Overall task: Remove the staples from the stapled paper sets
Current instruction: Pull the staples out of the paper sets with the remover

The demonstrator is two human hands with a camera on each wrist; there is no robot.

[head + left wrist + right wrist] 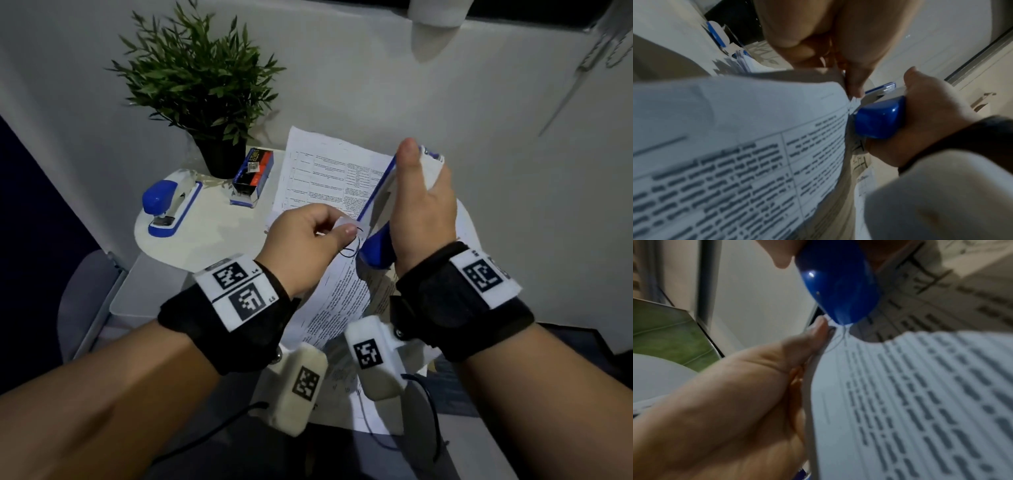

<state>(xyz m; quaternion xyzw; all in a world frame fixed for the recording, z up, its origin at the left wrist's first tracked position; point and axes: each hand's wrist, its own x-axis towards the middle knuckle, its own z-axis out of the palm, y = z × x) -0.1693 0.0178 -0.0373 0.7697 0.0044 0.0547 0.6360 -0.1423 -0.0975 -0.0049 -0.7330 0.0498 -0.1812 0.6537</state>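
Observation:
My left hand [345, 226] pinches the top corner of a printed paper set [337, 301] between thumb and fingers and holds it up over the table. My right hand [424, 192] grips a blue-and-white stapler [378, 219] upright, thumb stretched along its side. The stapler's blue lower end [878, 117] meets the pinched paper corner [852, 100]. In the right wrist view the blue end [838, 288] sits just above my left thumb tip [820, 327] and the sheet [900, 402]. No staple shows clearly.
A second blue stapler [169, 205] lies at the left of the round white table [212, 240]. A box of staples [252, 178] and a potted plant [205, 85] stand behind it. More printed sheets [322, 171] lie under my hands. A white wall rises close behind.

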